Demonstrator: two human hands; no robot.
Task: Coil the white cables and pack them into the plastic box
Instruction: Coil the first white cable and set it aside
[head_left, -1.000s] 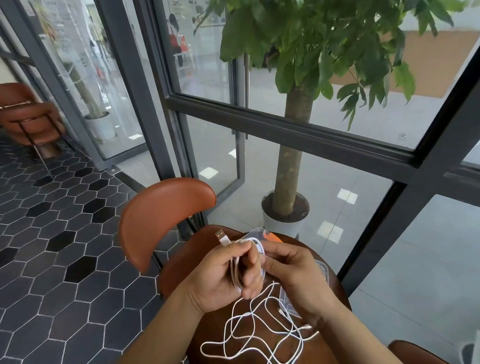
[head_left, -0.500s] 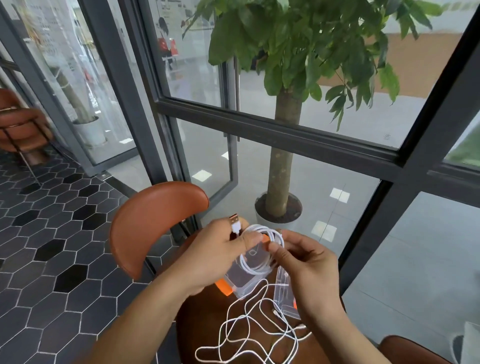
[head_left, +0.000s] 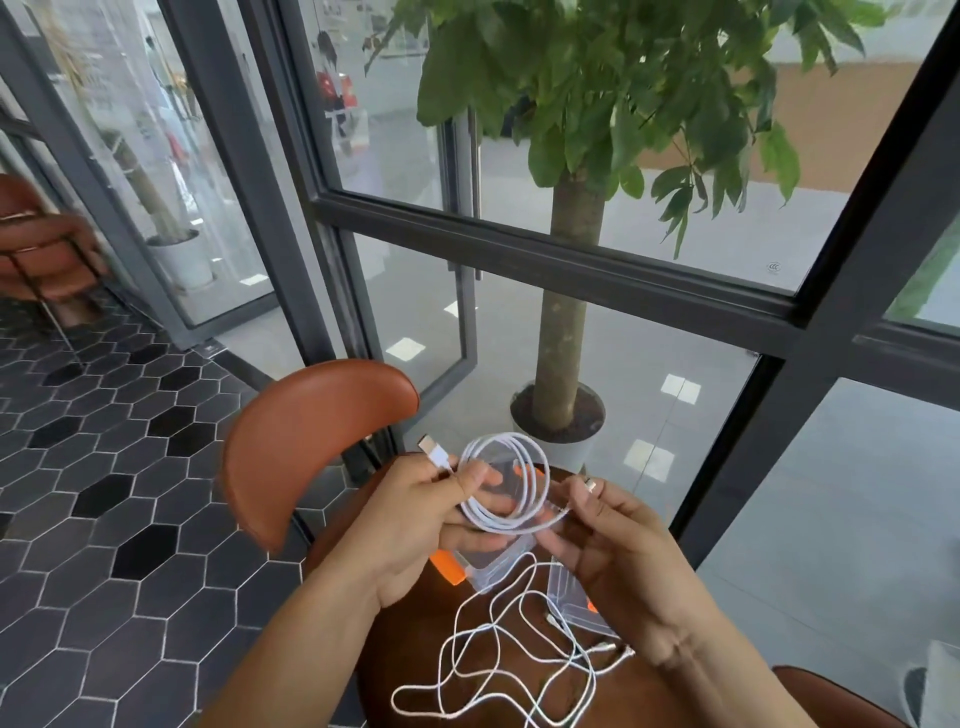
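A white cable wound into a round coil (head_left: 519, 470) hangs above the table between both hands. My left hand (head_left: 415, 512) pinches the coil's left side, with the USB plug (head_left: 432, 449) sticking out past the thumb. My right hand (head_left: 605, 540) pinches the coil's other end near its small plug (head_left: 590, 484). Under the coil lies the clear plastic box (head_left: 491, 564) with orange clips. Its clear lid (head_left: 576, 597) rests beside it, under my right hand. Loose white cables (head_left: 498, 670) sprawl tangled on the brown round table (head_left: 405, 660).
A brown chair back (head_left: 311, 441) stands left of the table. Another brown seat (head_left: 831, 696) is at the lower right. Dark-framed glass walls rise right behind the table, with a potted tree (head_left: 561, 332) outside. Hexagon floor tiles spread to the left.
The coil has been lifted and turned flat toward me, and its loops are wider. My right hand moved from the coil's front to pinching the free end on the right.
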